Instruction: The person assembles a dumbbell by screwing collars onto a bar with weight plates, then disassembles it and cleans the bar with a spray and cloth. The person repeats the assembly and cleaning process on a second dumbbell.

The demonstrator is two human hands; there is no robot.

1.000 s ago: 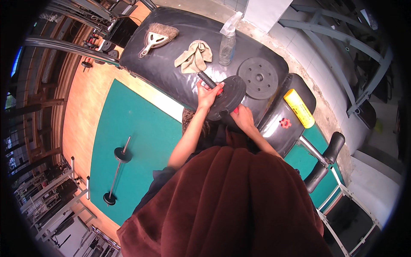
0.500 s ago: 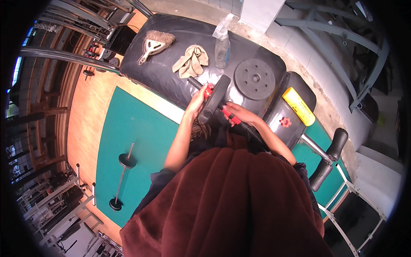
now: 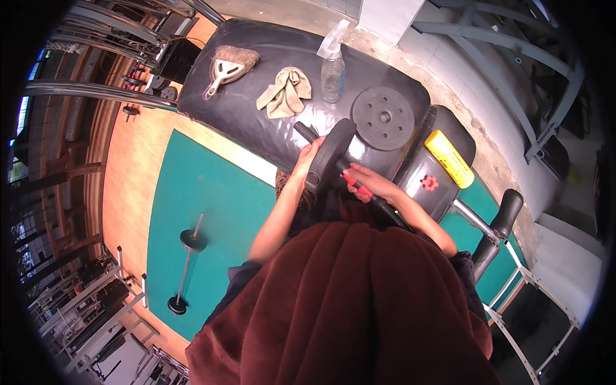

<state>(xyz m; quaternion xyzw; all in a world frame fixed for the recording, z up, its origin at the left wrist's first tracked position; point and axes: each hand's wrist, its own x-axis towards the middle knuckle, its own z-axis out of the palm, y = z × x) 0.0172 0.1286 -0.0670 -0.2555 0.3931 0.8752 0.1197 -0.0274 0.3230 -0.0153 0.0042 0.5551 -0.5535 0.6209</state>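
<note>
A dumbbell with a black weight plate [image 3: 332, 153] is held tilted over the near edge of a black padded bench [image 3: 256, 138]. My left hand [image 3: 304, 168] is closed on the plate's left side, beside the threaded black bar end [image 3: 306, 131]. With my right hand [image 3: 375, 183] I grip the bar at its red and black handle section [image 3: 357, 185]; the rest of the bar runs down to the right. Beyond the dumbbell, a second round plate with several holes [image 3: 383, 118] lies flat on the bench. A red star-shaped collar nut [image 3: 429, 183] rests to the right.
On the bench are a brush [image 3: 230, 68], a crumpled beige cloth [image 3: 286, 94], a clear spray bottle [image 3: 333, 70] and a yellow cylindrical container [image 3: 450, 158]. A barbell [image 3: 187, 269] lies on the green mat [image 3: 192, 192] at left. Grey metal frames [image 3: 507, 48] stand at right.
The plate has risen and turned a little to the right. My left hand has moved up along it, and the red collar that showed beside that hand is out of sight. My right hand has shifted slightly right.
</note>
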